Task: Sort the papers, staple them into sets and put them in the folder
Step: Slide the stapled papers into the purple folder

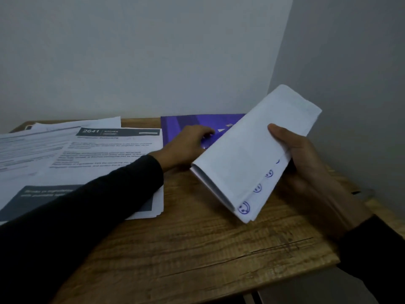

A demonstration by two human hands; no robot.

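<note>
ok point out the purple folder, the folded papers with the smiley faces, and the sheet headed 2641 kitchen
purple folder (182,126): head view, bare cover left of the hand.
folded papers (247,150): head view, middle of the blank outer face.
2641 kitchen sheet (114,148): head view, printed text below the dark header.

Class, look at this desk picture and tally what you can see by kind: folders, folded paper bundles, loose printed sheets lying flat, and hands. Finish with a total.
Purple folder: 1
Folded paper bundle, gripped by the right hand: 1
Printed sheets lying flat: at least 4; the overlap hides the exact number
Hands: 2, the left hand resting on the folder
Total: at least 8
</note>
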